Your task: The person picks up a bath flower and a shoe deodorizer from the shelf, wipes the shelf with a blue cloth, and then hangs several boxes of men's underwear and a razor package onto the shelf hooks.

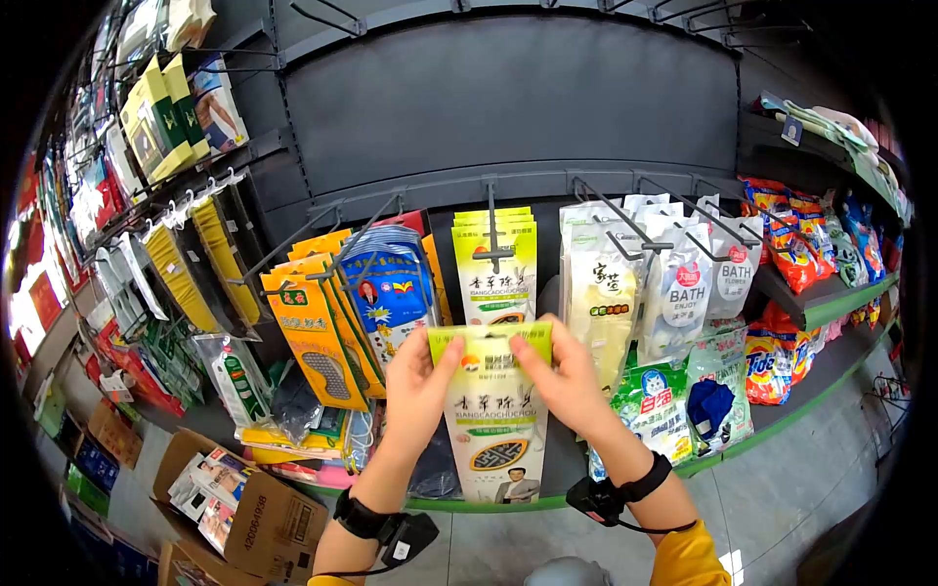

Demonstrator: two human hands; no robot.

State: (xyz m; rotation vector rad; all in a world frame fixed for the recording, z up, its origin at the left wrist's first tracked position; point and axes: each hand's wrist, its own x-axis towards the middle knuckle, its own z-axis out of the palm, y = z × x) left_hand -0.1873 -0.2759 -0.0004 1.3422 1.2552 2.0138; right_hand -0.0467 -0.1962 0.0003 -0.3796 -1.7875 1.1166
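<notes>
A green and white packet (pixel 495 420) hangs upright between my two hands, its printed front toward me. My left hand (pixel 422 376) pinches its upper left corner with the thumb on the front. My right hand (pixel 564 379) grips the upper right corner the same way. Just behind and above it, similar green and white packets (pixel 496 269) hang on a metal hook (pixel 493 230). Orange packets (pixel 315 337) and blue packets (pixel 393 283) hang to the left, and white bath packets (pixel 676 293) to the right.
Several empty hooks jut out at the top. A green-edged lower shelf (pixel 703 461) holds detergent bags (pixel 657 405) and orange Tide bags (pixel 769 366). An open cardboard box (pixel 278 532) stands at the lower left. Packaged goods hang on a side rack (pixel 186 278).
</notes>
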